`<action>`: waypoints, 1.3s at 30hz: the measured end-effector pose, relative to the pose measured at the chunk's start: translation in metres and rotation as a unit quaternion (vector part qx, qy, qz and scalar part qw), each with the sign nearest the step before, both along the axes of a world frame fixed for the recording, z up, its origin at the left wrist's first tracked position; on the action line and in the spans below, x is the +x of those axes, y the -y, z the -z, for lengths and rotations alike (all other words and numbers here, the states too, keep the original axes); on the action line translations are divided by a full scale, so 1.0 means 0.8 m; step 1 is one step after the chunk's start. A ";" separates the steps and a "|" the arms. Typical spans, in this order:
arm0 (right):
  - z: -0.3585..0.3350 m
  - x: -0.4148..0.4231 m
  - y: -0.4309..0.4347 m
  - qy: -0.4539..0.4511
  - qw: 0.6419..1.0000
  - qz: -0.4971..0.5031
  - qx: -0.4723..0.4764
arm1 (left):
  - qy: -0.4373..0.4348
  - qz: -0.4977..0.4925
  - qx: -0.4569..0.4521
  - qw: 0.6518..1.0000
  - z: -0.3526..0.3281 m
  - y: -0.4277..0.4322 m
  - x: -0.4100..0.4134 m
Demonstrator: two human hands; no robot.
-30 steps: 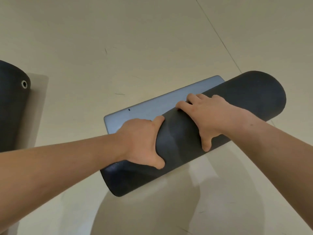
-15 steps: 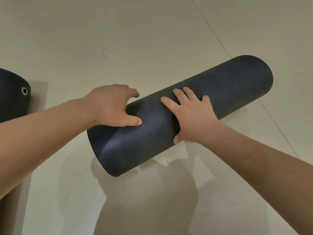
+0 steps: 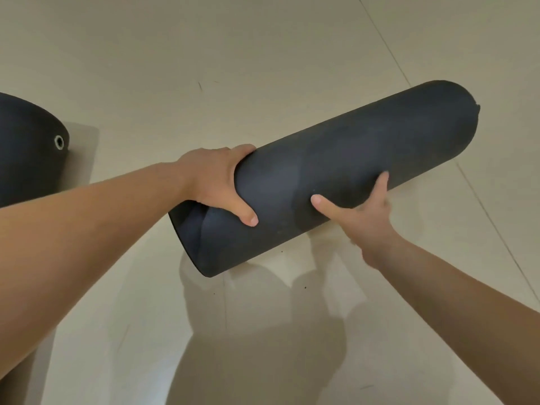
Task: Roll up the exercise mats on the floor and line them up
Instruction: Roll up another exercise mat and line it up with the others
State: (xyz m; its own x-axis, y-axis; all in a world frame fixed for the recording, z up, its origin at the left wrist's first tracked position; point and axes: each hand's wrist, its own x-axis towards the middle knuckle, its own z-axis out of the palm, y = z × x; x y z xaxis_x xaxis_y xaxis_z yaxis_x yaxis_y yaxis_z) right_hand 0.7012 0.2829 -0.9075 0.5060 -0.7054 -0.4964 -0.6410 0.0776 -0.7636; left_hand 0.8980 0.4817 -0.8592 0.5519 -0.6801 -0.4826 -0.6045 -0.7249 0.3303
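Rolling: finished on this mat. The grey-blue tail that lay flat ahead of the roll 1 second ago is gone, and the rolled mat [image 3: 350, 159] now shows as 1 closed dark cylinder.
Left side: your left grip [image 3: 213, 179] has moved off the top of the roll. It now wraps the mat near its left end, fingers over the far side and thumb pressed on the near face.
Right side: your right grip [image 3: 362, 211] has gone from palm-on-top to cupping the roll from below. Its thumb is up on the near face, so it holds the mat too.
Mat position: it runs slantwise over the floor [image 3: 263, 54], near end low and left, far end up and right. The shadow under the near end suggests it is coming up. I cannot tell whether the far end touches the floor.
Second mat [image 3: 26, 147]: another dark roll with a metal eyelet [image 3: 59, 141] sits at the left edge, well apart from yours.
Meaning: the step looks to have turned from rolling to carrying. Lining this roll up beside the other is likely what remains for it.
Risk: the outer edge may spring open if you slacken either grip.
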 end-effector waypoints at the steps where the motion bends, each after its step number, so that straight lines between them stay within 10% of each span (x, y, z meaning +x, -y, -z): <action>1: 0.007 -0.004 -0.004 -0.018 0.994 0.033 0.103 | -0.008 -0.005 -0.002 1.000 0.002 0.001 0.001; 7: 0.022 0.003 -0.022 0.085 0.933 0.048 0.347 | -0.004 -0.009 -0.006 1.000 -0.003 0.011 -0.021; 12: 0.000 -0.007 -0.006 0.064 0.967 0.058 0.241 | -0.120 -0.106 -0.049 0.986 0.015 0.005 -0.063; 20: -0.028 -0.033 0.036 0.044 0.994 -0.096 0.025 | -0.439 -0.253 -0.087 0.858 0.092 -0.042 -0.122; 29: -0.011 -0.038 0.014 -0.014 0.979 -0.131 0.153 | -0.227 -0.236 -0.122 0.937 0.035 -0.020 -0.067; 39: -0.015 0.027 -0.067 -0.042 0.958 -0.270 -0.091 | -0.226 -0.304 -0.113 0.919 -0.004 -0.035 -0.082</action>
State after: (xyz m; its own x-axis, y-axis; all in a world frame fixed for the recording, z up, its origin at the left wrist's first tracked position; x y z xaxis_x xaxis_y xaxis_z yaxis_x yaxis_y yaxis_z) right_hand 0.7226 0.3362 -0.8955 0.7852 -0.4307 -0.4449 -0.6096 -0.4113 -0.6776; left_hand 0.8321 0.5096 -0.8563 0.6406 -0.4235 -0.6406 0.1253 -0.7654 0.6313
